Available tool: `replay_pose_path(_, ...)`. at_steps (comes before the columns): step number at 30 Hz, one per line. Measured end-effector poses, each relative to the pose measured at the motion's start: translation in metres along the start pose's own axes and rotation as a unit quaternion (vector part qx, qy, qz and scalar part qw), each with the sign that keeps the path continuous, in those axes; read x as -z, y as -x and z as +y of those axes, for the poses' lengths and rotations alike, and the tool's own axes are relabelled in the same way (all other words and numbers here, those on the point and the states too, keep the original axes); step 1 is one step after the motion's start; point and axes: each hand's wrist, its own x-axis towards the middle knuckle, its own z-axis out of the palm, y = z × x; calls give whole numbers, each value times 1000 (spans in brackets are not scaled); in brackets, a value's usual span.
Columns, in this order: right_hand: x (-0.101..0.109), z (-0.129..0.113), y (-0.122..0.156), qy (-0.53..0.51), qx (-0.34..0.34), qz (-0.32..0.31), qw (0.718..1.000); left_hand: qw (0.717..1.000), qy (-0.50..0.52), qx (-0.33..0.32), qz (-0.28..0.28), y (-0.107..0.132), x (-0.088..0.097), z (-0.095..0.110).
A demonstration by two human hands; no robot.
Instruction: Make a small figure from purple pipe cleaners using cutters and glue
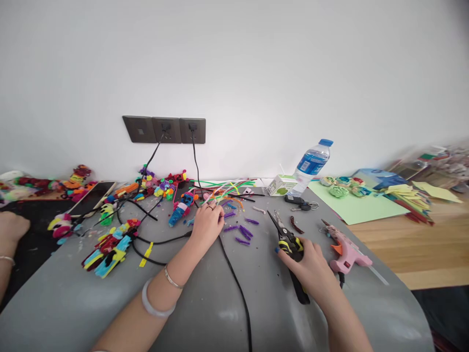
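My left hand (pixel 208 222) reaches to the back of the grey table, its fingers curled down at a pile of pipe cleaners (pixel 234 185). Its fingertips are hidden, so what they hold cannot be made out. Just right of it lie short purple pipe cleaner pieces (pixel 245 232). A blue and red pipe cleaner figure (pixel 182 208) rests to its left. Around the black and yellow handles of a pair of pliers (pixel 289 242) is my right hand (pixel 309 261), thumb on the near side. The pliers' jaws are parted and point away from me.
A pink glue gun (pixel 348 254) lies at right, near a dark twisted piece (pixel 296 225). Behind stand a water bottle (pixel 311 166) and a drink carton (pixel 281 186), with keys (pixel 304 205) close by. Black cables (pixel 234 278) cross the table. Another person's hand (pixel 12 227) is at far left.
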Motion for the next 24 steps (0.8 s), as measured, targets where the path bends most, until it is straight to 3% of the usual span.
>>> replay_pose_path(5, -23, 1, -13, 81, 36, 88, 992, 1000, -7, -2, 0, 1, -2, 1)
replay_pose_path(9, -34, -3, -17, 43, 59, 132, 988, 1000, 14, -1, 17, -1, 2, 2)
replay_pose_path(13, -26, -20, -15, -73, 107, 160, 979, 994, 82, -40, 60, -2, 11, 7)
replay_pose_path(14, -23, -27, -13, -131, 133, 144, 972, 990, 108, -62, 73, -2, 13, 8)
replay_pose_path(16, -18, -42, -7, -269, 174, 39, 947, 979, 146, -107, 98, 1, 17, 13)
replay_pose_path(18, -18, -57, -1, -382, 180, -100, 901, 967, 178, -157, 96, 4, 19, 19)
replay_pose_path(20, -26, -70, 5, -443, 186, -193, 855, 955, 202, -206, 73, 8, 19, 24)
replay_pose_path(22, -37, -77, 8, -489, 170, -210, 829, 951, 203, -226, 57, 10, 17, 29)
replay_pose_path(24, -49, -79, 9, -524, 140, -169, 823, 952, 200, -226, 45, 10, 15, 30)
